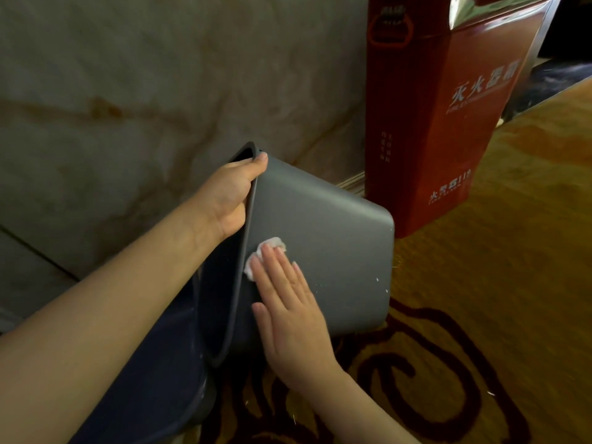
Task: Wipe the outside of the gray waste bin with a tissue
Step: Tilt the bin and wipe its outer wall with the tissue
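From the head view, the gray waste bin (320, 251) is lying tipped on its side over the patterned carpet (480, 283), the left hand (229, 197) gripping its rim. The right hand (288, 309), fingers flat and spread, is pressing a white tissue (272, 243) against the bin's outer wall near the rim.

Open carpet (499, 251) right of bin (320, 245); red box (432, 129) (perhaps touching) close behind.

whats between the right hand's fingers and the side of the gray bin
A crumpled white tissue, pressed by the right hand against the gray bin wall, as the head view shows.
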A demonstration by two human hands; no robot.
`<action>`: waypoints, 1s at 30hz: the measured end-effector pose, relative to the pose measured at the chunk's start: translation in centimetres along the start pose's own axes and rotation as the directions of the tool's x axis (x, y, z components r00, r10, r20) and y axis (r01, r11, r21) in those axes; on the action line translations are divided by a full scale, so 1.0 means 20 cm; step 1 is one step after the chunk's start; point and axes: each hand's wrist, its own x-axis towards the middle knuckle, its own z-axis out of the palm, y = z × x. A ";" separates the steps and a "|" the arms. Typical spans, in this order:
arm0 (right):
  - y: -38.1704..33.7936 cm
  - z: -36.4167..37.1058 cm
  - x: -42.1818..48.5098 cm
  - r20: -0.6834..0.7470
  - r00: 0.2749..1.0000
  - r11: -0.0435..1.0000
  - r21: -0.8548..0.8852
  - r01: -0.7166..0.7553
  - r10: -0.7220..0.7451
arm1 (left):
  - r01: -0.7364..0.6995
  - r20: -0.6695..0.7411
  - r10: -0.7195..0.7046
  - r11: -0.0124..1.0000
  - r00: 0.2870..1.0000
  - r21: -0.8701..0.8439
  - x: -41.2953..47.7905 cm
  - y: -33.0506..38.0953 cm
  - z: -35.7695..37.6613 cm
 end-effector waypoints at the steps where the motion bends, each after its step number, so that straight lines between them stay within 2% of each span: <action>1: 0.03 0.00 -0.01 -0.028 0.999 0.999 0.000 -0.036 0.036 | 0.006 0.005 -0.006 1.000 1.000 0.008 0.01 0.01 0.02; 5: 0.20 -0.03 -0.03 -0.121 0.965 0.972 0.044 -0.230 0.234 | 0.006 0.101 -0.010 0.999 0.995 0.043 0.05 0.08 0.13; 7: 0.27 -0.05 -0.02 -0.125 0.938 0.946 0.082 -0.315 0.323 | 0.025 0.132 -0.045 0.988 0.990 0.155 0.04 0.07 0.15; 9: 0.32 -0.06 -0.01 -0.103 0.917 0.920 0.111 -0.375 0.386 | 0.020 0.079 -0.045 0.955 0.996 0.295 -0.05 -0.05 0.12; 11: 0.34 -0.05 -0.01 -0.093 0.909 0.910 0.119 -0.396 0.407 | 0.001 -0.005 0.000 0.942 1.000 0.337 -0.18 -0.17 0.08; 14: 0.35 -0.03 -0.03 -0.075 0.901 0.899 0.144 -0.414 0.427 | -0.022 -0.087 0.049 0.956 0.995 0.294 -0.23 -0.23 0.05; 19: 0.40 -0.07 0.08 -0.049 0.848 0.829 0.251 -0.501 0.527 | 0.020 -0.061 -0.008 0.978 0.998 0.206 -0.16 -0.19 0.07; 21: 0.37 -0.10 0.17 -0.037 0.876 0.841 0.301 -0.450 0.481 | 0.023 -0.076 -0.009 0.982 0.997 0.189 -0.14 -0.20 0.07; 23: 0.29 -0.11 0.26 -0.035 0.945 0.906 0.299 -0.300 0.324 | 0.006 -0.078 0.008 0.983 0.997 0.184 -0.13 -0.20 0.08; 25: 0.22 -0.13 0.34 -0.045 0.985 0.944 0.296 -0.148 0.169 | -0.020 -0.033 0.027 0.980 0.999 0.196 -0.13 -0.20 0.08; 28: 0.20 -0.14 0.40 -0.091 0.993 0.973 0.225 -0.048 0.070 | -0.052 0.056 0.040 0.974 0.998 0.220 -0.13 -0.20 0.08; 30: 0.25 -0.13 0.38 -0.129 0.989 0.988 0.146 -0.049 0.068 | -0.027 0.005 0.026 0.972 1.000 0.233 -0.12 -0.20 0.08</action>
